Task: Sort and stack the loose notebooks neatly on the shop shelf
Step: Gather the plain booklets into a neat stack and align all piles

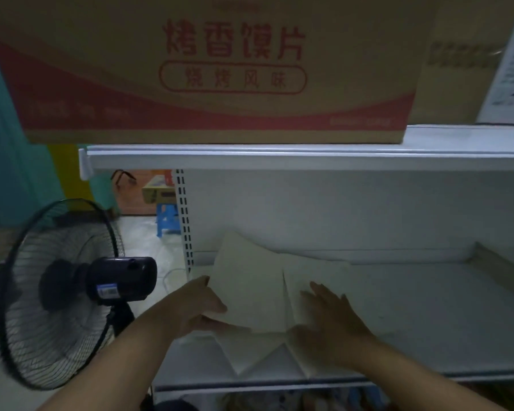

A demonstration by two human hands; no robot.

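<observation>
Several pale cream notebooks lie loose and skewed on the white shop shelf (428,307), near its left end. My left hand (199,307) grips the left edge of one tilted notebook (250,286), thumb on top. My right hand (330,315) rests flat, fingers spread, on a second notebook (315,274) beside it. More notebooks (250,351) stick out at angles beneath them near the shelf's front edge. Another pale notebook (499,268) lies at the far right of the shelf.
A large cardboard box (208,69) with red print sits on the upper shelf (309,157) just above. A black standing fan (63,292) is close on the left. A blue stool (168,218) and a yellow box stand on the floor behind.
</observation>
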